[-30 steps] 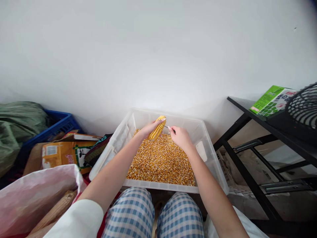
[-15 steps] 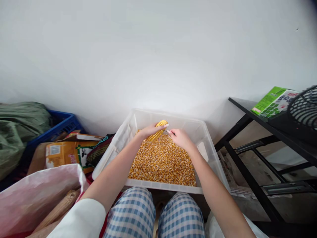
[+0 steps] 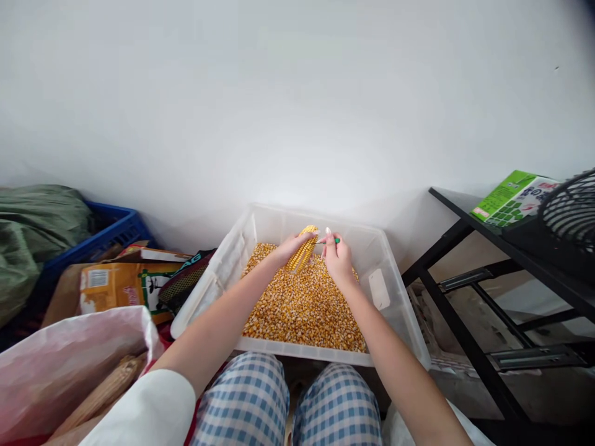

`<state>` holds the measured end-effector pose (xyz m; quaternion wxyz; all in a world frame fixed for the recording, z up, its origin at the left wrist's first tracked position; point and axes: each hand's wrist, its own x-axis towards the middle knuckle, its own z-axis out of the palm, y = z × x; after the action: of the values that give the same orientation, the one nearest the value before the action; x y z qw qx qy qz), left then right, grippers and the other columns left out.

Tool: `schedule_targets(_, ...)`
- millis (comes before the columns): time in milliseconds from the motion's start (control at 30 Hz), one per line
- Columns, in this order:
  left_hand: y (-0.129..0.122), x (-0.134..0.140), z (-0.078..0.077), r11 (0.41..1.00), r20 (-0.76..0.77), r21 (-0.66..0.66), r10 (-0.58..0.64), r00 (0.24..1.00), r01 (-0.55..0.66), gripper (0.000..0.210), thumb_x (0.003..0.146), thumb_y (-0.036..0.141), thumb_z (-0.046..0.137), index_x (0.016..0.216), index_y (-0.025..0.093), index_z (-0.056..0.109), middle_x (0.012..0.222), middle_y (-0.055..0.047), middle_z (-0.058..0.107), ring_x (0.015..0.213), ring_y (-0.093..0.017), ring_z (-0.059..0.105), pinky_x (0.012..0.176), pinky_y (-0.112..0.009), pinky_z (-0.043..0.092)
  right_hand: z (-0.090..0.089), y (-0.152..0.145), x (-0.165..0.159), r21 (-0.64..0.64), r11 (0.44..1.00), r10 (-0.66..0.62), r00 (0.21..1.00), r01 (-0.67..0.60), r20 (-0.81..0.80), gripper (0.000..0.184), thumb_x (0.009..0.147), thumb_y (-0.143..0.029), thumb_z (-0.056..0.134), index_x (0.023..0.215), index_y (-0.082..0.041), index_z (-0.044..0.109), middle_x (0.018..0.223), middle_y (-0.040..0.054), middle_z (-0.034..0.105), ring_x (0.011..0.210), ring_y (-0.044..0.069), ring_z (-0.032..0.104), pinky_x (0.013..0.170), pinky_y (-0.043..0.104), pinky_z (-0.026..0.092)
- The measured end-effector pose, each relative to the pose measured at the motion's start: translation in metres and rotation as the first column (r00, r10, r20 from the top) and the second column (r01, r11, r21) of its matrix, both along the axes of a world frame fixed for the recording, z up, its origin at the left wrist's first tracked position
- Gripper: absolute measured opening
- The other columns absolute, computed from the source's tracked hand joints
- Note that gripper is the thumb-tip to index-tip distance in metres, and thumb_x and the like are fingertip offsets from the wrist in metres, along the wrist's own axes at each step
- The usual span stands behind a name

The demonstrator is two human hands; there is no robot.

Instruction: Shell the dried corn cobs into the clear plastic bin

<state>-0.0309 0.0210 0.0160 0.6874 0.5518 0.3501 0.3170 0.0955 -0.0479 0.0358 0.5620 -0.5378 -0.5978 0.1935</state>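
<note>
My left hand (image 3: 292, 246) is closed around a yellow corn cob (image 3: 304, 249), which is tilted over the bin. A thin metal shaft with a green handle, like a screwdriver (image 3: 337, 240), is gripped in my right hand (image 3: 338, 260). Its tip points at the right side of the cob; whether it touches the kernels is too small to tell. Below both hands, loose corn kernels (image 3: 302, 310) cover the floor of a translucent plastic bin (image 3: 400, 297) in front of my knees.
A white sack (image 3: 134, 322) holding bare cobs (image 3: 100, 396) stands at the left. Behind it are an orange package (image 3: 111, 288) and a blue crate (image 3: 121, 229). To the right, a black rack (image 3: 455, 310) carries a green box (image 3: 506, 201) and a black fan (image 3: 571, 210).
My right hand has turned upward and shifted slightly right, so the green handle now shows. My left hand and the cob have moved a little to the right, with the cob standing steeper.
</note>
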Motion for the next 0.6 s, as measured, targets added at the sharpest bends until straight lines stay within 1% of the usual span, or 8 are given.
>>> schedule_targets(67,-0.007,0.004,0.005,0.997,-0.005,0.076,0.002,1.000,-0.001,0.049,0.067,0.057,0.055,0.090,0.015,0.054,0.060,-0.003,0.058,0.050,-0.016,0.057,0.048,-0.028,0.046,0.000,0.001,0.003,0.021,0.996,-0.081,0.996,0.081,-0.023,0.041,0.085,-0.051,0.029,0.072,-0.018,0.050,0.051,-0.0029,0.045,0.042,0.008,0.042,0.045,0.019,0.035)
schedule_targets(100,-0.009,0.005,0.007,0.993,-0.002,0.114,0.001,1.000,-0.001,0.047,0.067,0.057,0.056,0.089,0.015,0.054,0.060,-0.002,0.057,0.049,-0.016,0.056,0.048,-0.028,0.046,-0.001,0.003,0.004,0.023,0.995,-0.097,0.994,0.099,-0.056,0.041,0.085,-0.051,0.028,0.071,-0.018,0.049,0.049,-0.0034,0.044,0.042,0.008,0.041,0.044,0.019,0.034)
schedule_targets(200,-0.014,0.006,0.012,0.981,-0.008,0.194,0.002,1.000,-0.001,0.043,0.066,0.054,0.058,0.083,0.014,0.054,0.061,0.000,0.054,0.047,-0.014,0.054,0.047,-0.027,0.045,-0.004,0.010,0.010,-0.001,0.997,-0.075,0.981,0.076,-0.181,0.040,0.084,-0.052,0.030,0.068,-0.019,0.046,0.044,-0.0056,0.039,0.038,0.008,0.038,0.041,0.019,0.032)
schedule_targets(267,-0.015,0.005,0.013,0.977,-0.025,0.215,0.000,1.000,0.005,0.041,0.066,0.053,0.059,0.080,0.014,0.054,0.062,0.000,0.054,0.047,-0.013,0.054,0.047,-0.026,0.045,-0.006,0.014,0.012,-0.029,0.999,-0.049,0.967,0.044,-0.250,0.040,0.083,-0.053,0.031,0.067,-0.019,0.046,0.042,-0.0064,0.038,0.036,0.007,0.037,0.039,0.019,0.031)
schedule_targets(333,-0.013,0.005,0.011,0.978,-0.031,0.208,0.009,0.999,-0.003,0.042,0.067,0.053,0.058,0.081,0.014,0.053,0.061,0.000,0.054,0.048,-0.013,0.054,0.047,-0.025,0.045,-0.007,0.014,0.012,-0.033,0.999,-0.041,0.959,0.033,-0.281,0.040,0.083,-0.054,0.031,0.068,-0.019,0.045,0.042,-0.0065,0.038,0.036,0.008,0.038,0.038,0.019,0.030)
schedule_targets(367,-0.012,0.005,0.010,0.981,-0.023,0.193,0.023,0.999,-0.018,0.042,0.067,0.054,0.057,0.082,0.015,0.052,0.060,0.000,0.054,0.048,-0.013,0.054,0.047,-0.026,0.045,-0.006,0.012,0.011,-0.013,0.999,-0.042,0.961,0.040,-0.274,0.040,0.083,-0.053,0.031,0.068,-0.019,0.046,0.042,-0.0062,0.038,0.037,0.008,0.038,0.039,0.019,0.031)
schedule_targets(500,-0.004,0.005,0.003,0.991,0.037,0.085,0.100,0.994,-0.103,0.046,0.068,0.059,0.053,0.083,0.015,0.051,0.058,-0.002,0.055,0.052,-0.017,0.058,0.049,-0.028,0.047,-0.001,0.002,0.004,0.105,0.994,-0.028,0.990,0.043,-0.142,0.039,0.084,-0.051,0.031,0.071,-0.018,0.048,0.048,-0.0045,0.043,0.042,0.007,0.043,0.044,0.019,0.035)
schedule_targets(600,-0.001,0.005,0.001,0.992,0.061,0.063,0.107,0.992,-0.111,0.046,0.068,0.058,0.054,0.086,0.015,0.052,0.060,-0.003,0.056,0.054,-0.017,0.059,0.051,-0.029,0.048,0.002,-0.003,0.001,0.106,0.994,0.005,0.993,0.008,-0.116,0.037,0.086,-0.048,0.030,0.073,-0.018,0.048,0.049,-0.0041,0.044,0.042,0.007,0.044,0.045,0.019,0.035)
